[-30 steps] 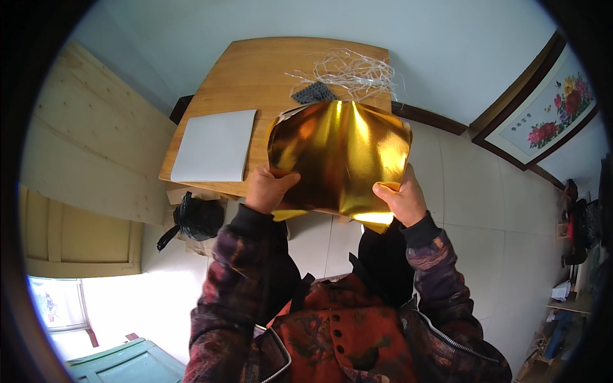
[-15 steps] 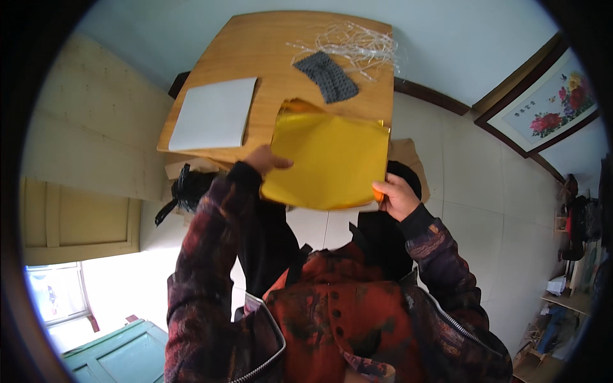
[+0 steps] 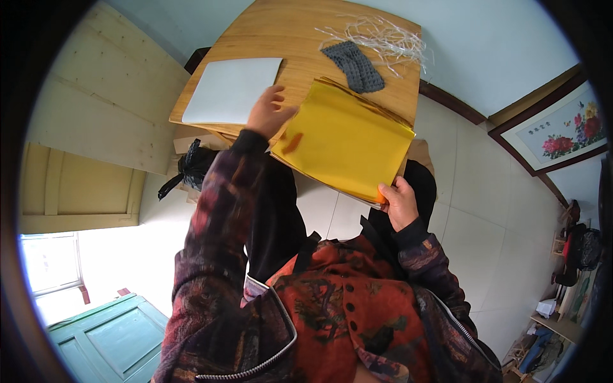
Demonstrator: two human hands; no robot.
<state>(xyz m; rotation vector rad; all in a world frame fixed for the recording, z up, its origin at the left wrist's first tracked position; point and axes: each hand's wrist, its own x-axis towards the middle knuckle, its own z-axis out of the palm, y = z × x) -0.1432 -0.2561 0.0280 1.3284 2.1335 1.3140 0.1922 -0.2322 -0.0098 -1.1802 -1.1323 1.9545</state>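
My right hand (image 3: 401, 203) pinches the near right corner of a stack of shiny gold paper sheets (image 3: 348, 137), thumb on top. The stack lies slanted, its far part over the wooden table (image 3: 297, 38) and its near part past the table's edge above my lap. My left hand (image 3: 271, 113) is open, fingers apart and a little blurred, at the left side of the gold sheets. It is in front of the near right corner of a white flat sheet (image 3: 231, 89). An orange-brown reflection shows on the gold surface near this hand.
Beyond the gold sheets lies a grey knitted piece (image 3: 353, 66). A tangle of clear, shiny strips (image 3: 386, 41) is at the table's far right. A black plastic bag (image 3: 195, 167) sits below the table's left side. A framed flower picture (image 3: 562, 127) leans at the right.
The gold sheets have turned clockwise, with my right hand still on their near right corner. My left hand has moved forward along their left side and spread its fingers. The view has shifted somewhat.
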